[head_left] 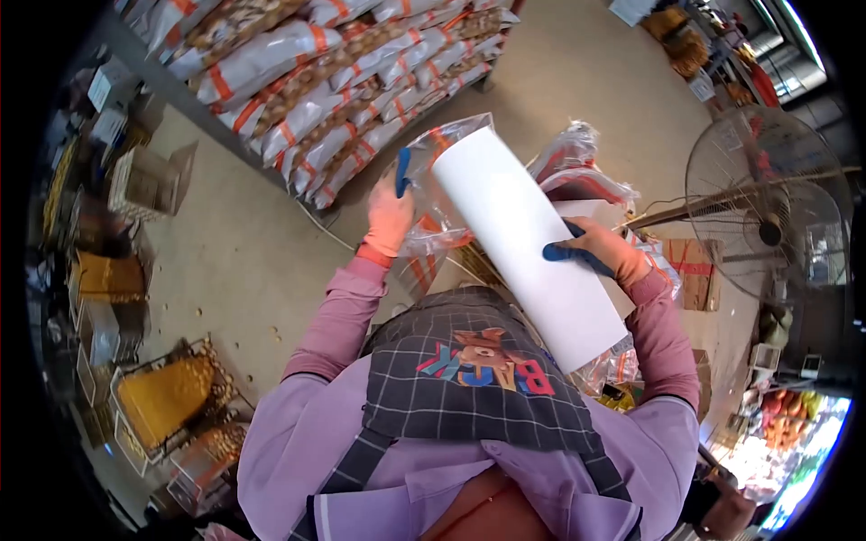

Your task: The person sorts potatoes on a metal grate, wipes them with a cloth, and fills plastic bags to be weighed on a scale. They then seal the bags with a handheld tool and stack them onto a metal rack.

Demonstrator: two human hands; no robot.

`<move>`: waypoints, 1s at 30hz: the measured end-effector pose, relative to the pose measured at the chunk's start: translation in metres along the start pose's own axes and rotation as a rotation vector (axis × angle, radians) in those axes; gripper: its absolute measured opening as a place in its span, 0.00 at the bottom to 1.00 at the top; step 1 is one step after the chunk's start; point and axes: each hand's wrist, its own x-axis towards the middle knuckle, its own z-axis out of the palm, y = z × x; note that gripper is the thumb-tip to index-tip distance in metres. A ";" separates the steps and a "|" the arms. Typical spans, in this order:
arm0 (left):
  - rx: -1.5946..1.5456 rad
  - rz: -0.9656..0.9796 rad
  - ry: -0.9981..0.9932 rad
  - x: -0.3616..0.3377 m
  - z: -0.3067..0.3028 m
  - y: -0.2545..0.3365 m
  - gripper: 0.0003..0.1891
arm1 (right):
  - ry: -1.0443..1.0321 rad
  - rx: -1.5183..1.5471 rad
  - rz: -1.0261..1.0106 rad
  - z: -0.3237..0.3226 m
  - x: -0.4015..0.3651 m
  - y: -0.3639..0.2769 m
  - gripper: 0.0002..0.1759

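A large white sheet, curved like a tube (532, 243), slants across the front of my body. My right hand (591, 252), in an orange glove with blue fingertips, grips its right edge. On the other side, my left hand (393, 203), gloved the same way, holds the edge of a clear plastic bag with orange stripes (437, 236). The bag's top reaches the upper end of the white sheet. More clear and red plastic bags (577, 162) lie just beyond the sheet.
Stacked sacks with orange bands (316, 81) fill a rack ahead on the left. A large fan (769, 230) stands at the right, near a cardboard box (690, 270). Crates, one with a yellow sack (167, 397), line the left side. Small round items dot the floor (262, 270).
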 end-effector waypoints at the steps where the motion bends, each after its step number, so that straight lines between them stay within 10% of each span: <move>1: 0.037 -0.036 -0.026 -0.008 -0.001 0.002 0.22 | -0.012 -0.144 0.028 0.009 0.004 -0.011 0.22; 4: 0.087 0.056 -0.112 -0.038 -0.002 0.018 0.25 | -0.204 0.005 -0.152 0.028 0.093 0.032 0.20; 6: 0.175 0.273 -0.222 -0.047 -0.018 0.034 0.28 | -0.139 0.445 0.090 0.050 0.124 0.016 0.18; 9: 0.185 0.148 -0.096 -0.056 -0.049 0.021 0.21 | -0.109 0.404 0.074 0.079 0.165 0.034 0.16; 10: 0.334 -0.167 -0.131 -0.057 -0.057 0.003 0.20 | -0.075 0.453 0.129 0.092 0.166 0.039 0.16; 11: 0.471 -0.489 -0.150 -0.058 -0.063 -0.021 0.20 | -0.100 0.375 0.039 0.101 0.158 0.042 0.17; 16: 0.071 -0.327 0.068 -0.094 -0.075 -0.037 0.21 | -0.229 0.172 -0.108 0.159 0.184 0.003 0.18; 18: 0.046 -0.289 0.106 -0.100 -0.088 -0.015 0.21 | -0.148 -0.352 -0.223 0.177 0.208 0.017 0.17; 20: 0.262 -0.173 0.168 -0.109 -0.097 -0.028 0.21 | -0.284 0.478 0.092 0.184 0.220 -0.005 0.18; 22: 0.216 -0.230 0.140 -0.110 -0.116 -0.023 0.22 | -0.199 -0.275 -0.197 0.192 0.224 -0.017 0.16; 25: 0.072 -0.240 0.053 -0.110 -0.128 -0.016 0.21 | -0.448 -0.495 -0.384 0.204 0.237 -0.018 0.12; 28: 0.246 -0.177 0.173 -0.112 -0.126 -0.018 0.20 | -0.422 0.167 -0.127 0.220 0.240 -0.048 0.11; 30: 0.229 -0.193 0.189 -0.116 -0.132 -0.026 0.20 | -0.344 -0.192 -0.238 0.216 0.267 -0.020 0.11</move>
